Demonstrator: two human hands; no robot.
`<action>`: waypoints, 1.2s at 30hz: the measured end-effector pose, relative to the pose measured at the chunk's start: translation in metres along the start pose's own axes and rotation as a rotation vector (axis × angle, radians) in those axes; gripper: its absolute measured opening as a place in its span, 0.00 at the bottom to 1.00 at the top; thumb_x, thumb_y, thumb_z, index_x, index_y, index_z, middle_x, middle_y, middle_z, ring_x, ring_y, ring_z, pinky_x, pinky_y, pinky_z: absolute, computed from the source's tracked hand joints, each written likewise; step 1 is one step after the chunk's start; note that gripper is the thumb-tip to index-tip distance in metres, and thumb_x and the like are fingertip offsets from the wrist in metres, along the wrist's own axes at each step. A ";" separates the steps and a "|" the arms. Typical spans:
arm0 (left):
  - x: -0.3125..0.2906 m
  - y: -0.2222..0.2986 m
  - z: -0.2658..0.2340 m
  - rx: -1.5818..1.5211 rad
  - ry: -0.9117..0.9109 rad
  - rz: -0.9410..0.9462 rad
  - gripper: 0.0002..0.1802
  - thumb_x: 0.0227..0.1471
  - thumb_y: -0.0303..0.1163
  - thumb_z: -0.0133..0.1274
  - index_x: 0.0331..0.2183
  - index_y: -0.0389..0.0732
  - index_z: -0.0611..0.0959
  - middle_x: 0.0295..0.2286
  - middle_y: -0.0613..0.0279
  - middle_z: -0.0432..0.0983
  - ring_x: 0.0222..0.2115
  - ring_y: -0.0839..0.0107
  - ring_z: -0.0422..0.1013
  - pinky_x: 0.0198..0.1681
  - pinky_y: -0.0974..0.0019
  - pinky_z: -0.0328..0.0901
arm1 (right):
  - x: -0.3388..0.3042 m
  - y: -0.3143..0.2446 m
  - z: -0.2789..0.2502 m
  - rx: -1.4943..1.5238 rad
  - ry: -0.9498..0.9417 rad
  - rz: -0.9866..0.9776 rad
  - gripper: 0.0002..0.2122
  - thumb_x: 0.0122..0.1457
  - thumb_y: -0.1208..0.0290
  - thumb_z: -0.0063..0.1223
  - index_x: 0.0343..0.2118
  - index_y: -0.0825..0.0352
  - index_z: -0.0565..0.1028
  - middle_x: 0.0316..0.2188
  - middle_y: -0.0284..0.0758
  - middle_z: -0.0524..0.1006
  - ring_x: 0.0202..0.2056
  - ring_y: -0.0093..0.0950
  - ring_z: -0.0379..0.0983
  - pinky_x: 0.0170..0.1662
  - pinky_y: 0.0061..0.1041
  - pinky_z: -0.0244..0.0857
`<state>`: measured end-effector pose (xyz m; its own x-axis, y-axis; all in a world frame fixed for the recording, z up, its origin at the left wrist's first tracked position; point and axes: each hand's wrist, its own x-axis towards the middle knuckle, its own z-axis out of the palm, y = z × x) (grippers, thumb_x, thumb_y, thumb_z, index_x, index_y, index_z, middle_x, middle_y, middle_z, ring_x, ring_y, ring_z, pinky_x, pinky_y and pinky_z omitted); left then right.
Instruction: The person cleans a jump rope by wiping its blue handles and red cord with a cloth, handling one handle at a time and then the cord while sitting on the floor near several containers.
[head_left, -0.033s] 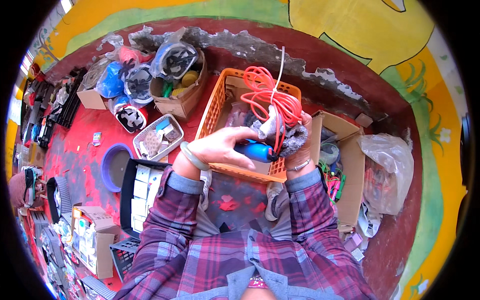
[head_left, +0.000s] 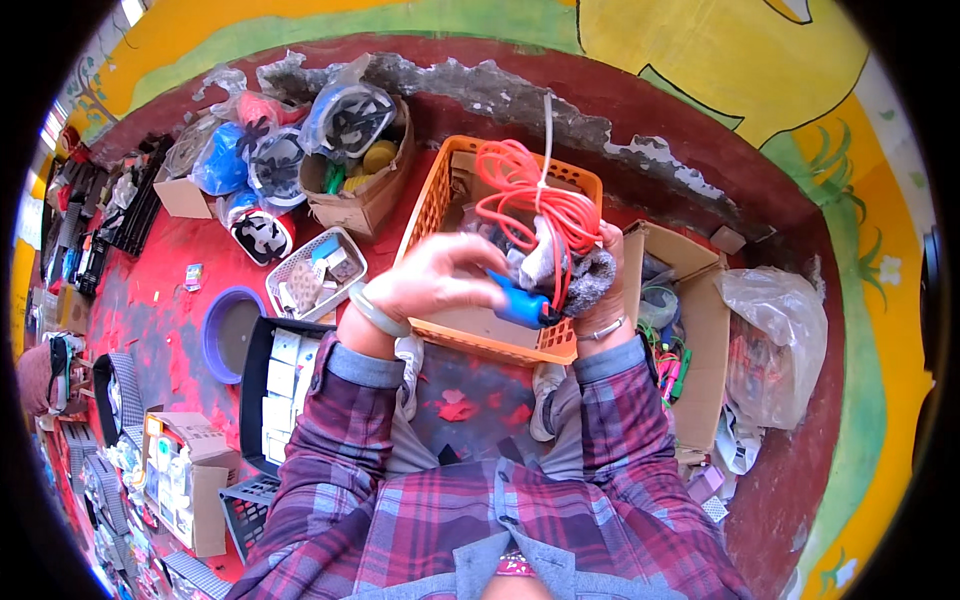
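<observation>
Over the orange plastic basket, my right hand grips a bundle from its right side. In it are a coiled red-orange cord, bound by a white tie that sticks up, and fuzzy grey cloth. A blue handle juts from the bundle toward the left. Beside the handle's left end is my left hand, its fingers curved but apart and a little blurred. Whether its fingertips touch the handle is hard to make out. Most of my right fingers are hidden behind the bundle.
An open cardboard box with colourful cords stands at the right, beside a clear plastic bag. To the left are a white basket, a purple basin and a black box of white packages. A peeling wall curves behind.
My left hand has shifted slightly left, its fingers drawing back along the blue handle. The cord coil has swung a little left, and the handle now tips more downward to the right.
</observation>
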<state>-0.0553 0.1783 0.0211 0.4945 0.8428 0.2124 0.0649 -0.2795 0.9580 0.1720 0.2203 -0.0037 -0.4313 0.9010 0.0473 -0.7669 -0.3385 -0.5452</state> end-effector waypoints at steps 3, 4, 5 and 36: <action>0.005 0.004 -0.005 0.190 0.416 0.341 0.25 0.36 0.33 0.66 0.39 0.36 0.77 0.37 0.57 0.72 0.40 0.65 0.68 0.46 0.65 0.62 | -0.005 0.001 0.007 -0.042 0.089 0.135 0.15 0.56 0.60 0.46 0.37 0.68 0.74 0.31 0.35 0.77 0.35 0.27 0.75 0.41 0.27 0.69; 0.006 0.009 -0.001 0.416 0.477 0.398 0.29 0.35 0.36 0.67 0.41 0.37 0.76 0.39 0.57 0.71 0.42 0.62 0.67 0.47 0.63 0.61 | -0.007 0.002 0.010 -0.068 0.081 0.175 0.16 0.56 0.60 0.46 0.38 0.69 0.74 0.32 0.36 0.77 0.35 0.28 0.75 0.41 0.27 0.69; 0.006 0.019 0.001 0.642 0.534 0.449 0.33 0.33 0.39 0.67 0.43 0.38 0.75 0.40 0.56 0.71 0.44 0.60 0.66 0.49 0.61 0.60 | -0.011 0.004 0.014 -0.094 0.075 0.219 0.16 0.56 0.61 0.47 0.39 0.69 0.74 0.33 0.37 0.77 0.35 0.28 0.75 0.42 0.27 0.69; 0.004 -0.007 0.005 -0.557 0.257 -0.370 0.17 0.44 0.26 0.58 0.39 0.33 0.78 0.31 0.61 0.76 0.31 0.75 0.72 0.38 0.71 0.67 | -0.005 -0.017 0.014 -0.376 -0.170 0.294 0.35 0.47 0.85 0.48 0.60 0.71 0.49 0.50 0.39 0.67 0.49 0.25 0.67 0.51 0.23 0.62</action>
<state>-0.0498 0.1809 0.0144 0.3018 0.9376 -0.1726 -0.2971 0.2645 0.9175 0.1804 0.2177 0.0165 -0.6986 0.7147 -0.0349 -0.3908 -0.4220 -0.8180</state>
